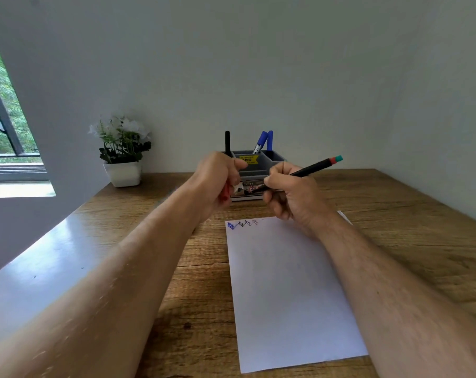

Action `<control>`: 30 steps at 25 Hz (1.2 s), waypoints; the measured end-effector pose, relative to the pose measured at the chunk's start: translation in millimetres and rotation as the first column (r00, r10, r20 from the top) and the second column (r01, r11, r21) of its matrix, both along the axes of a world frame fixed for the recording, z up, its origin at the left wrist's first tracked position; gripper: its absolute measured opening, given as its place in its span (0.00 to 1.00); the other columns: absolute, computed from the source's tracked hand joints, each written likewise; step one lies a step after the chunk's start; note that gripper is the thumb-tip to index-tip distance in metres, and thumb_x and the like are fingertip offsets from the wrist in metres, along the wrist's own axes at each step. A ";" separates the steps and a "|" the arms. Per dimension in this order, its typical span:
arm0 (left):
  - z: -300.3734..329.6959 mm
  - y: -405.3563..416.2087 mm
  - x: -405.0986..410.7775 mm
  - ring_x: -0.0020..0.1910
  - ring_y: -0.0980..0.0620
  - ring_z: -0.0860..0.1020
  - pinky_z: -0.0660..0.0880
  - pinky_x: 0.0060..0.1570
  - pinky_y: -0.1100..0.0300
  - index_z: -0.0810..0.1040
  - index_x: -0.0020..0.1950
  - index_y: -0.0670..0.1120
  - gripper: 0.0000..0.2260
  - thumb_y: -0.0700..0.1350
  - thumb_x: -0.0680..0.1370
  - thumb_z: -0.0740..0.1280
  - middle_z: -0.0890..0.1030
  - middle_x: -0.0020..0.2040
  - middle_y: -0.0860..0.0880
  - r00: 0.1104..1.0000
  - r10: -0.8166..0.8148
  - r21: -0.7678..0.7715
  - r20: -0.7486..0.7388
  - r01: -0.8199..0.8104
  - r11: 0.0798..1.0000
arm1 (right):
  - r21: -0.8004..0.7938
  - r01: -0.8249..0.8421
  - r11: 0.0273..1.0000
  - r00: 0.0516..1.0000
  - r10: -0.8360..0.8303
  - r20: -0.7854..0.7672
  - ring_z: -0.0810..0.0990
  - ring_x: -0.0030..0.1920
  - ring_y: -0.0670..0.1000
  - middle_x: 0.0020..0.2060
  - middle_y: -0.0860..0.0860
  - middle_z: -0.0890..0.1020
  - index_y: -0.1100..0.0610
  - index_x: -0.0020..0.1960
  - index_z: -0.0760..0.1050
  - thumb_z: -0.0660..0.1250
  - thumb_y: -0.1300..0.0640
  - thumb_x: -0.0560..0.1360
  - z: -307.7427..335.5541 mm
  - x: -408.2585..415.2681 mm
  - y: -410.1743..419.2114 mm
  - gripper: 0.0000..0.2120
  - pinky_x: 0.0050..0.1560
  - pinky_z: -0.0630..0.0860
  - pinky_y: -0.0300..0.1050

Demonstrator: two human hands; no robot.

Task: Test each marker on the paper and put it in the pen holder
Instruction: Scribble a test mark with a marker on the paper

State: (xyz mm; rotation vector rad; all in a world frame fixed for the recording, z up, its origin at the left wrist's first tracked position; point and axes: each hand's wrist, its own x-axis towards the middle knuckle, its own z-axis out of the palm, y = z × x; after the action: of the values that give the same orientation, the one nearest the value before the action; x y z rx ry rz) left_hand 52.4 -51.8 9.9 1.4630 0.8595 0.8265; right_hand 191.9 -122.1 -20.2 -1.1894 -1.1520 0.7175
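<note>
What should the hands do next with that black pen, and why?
Probably push the red cap in the left hand back onto the black pen held by the right hand: scribbles already mark the paper.

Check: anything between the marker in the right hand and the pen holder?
Nothing visible. The right hand holds the black marker just in front of the pen holder; the left hand, holding a red cap, sits to the side.
</note>
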 end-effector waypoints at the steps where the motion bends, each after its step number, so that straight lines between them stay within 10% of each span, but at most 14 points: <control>1: -1.1 0.6 -0.2 0.30 0.54 0.66 0.64 0.29 0.60 0.77 0.55 0.45 0.19 0.31 0.71 0.56 0.71 0.34 0.49 0.996 -0.002 -0.047 0.091 0.006 0.999 | 0.016 -0.006 1.000 1.000 0.006 -0.002 0.70 0.21 0.50 0.28 0.54 0.77 0.55 0.38 0.71 0.65 0.63 0.78 -0.4 1.1 1.3 0.11 0.21 0.64 0.37; 8: -2.5 4.5 -0.1 0.39 0.50 0.75 0.74 0.36 0.61 0.75 0.62 0.43 0.19 0.27 0.77 0.54 0.77 0.47 0.42 0.895 0.177 -0.346 0.410 -0.027 0.938 | 0.038 -0.036 0.999 0.971 0.043 -0.234 0.74 0.24 0.48 0.31 0.52 0.78 0.55 0.43 0.77 0.65 0.62 0.77 2.4 -1.0 -0.3 0.05 0.23 0.66 0.37; 20: -5.4 5.8 2.4 0.49 0.47 0.77 0.76 0.39 0.60 0.74 0.66 0.43 0.20 0.28 0.78 0.55 0.78 0.61 0.37 0.879 0.180 -0.345 0.441 -0.019 0.938 | 0.033 -0.009 0.999 0.984 0.015 -0.177 0.77 0.26 0.50 0.41 0.58 0.85 0.56 0.50 0.77 0.66 0.59 0.79 1.3 -5.9 2.0 0.02 0.24 0.71 0.38; 30: -10.6 8.5 3.5 0.34 0.55 0.82 0.79 0.34 0.66 0.79 0.55 0.38 0.10 0.34 0.75 0.72 0.82 0.43 0.44 0.803 0.318 -0.328 0.504 -0.163 0.931 | 0.050 -0.034 0.998 0.986 0.041 -0.163 0.82 0.30 0.52 0.46 0.56 0.87 0.54 0.55 0.82 0.69 0.58 0.77 0.2 -6.8 2.6 0.08 0.24 0.73 0.38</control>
State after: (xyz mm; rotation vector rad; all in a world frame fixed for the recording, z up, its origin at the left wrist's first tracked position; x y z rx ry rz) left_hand 55.9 -43.2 -0.7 0.8060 0.6836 1.2006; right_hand 185.2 -119.5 -19.9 -1.0516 -1.0501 0.7979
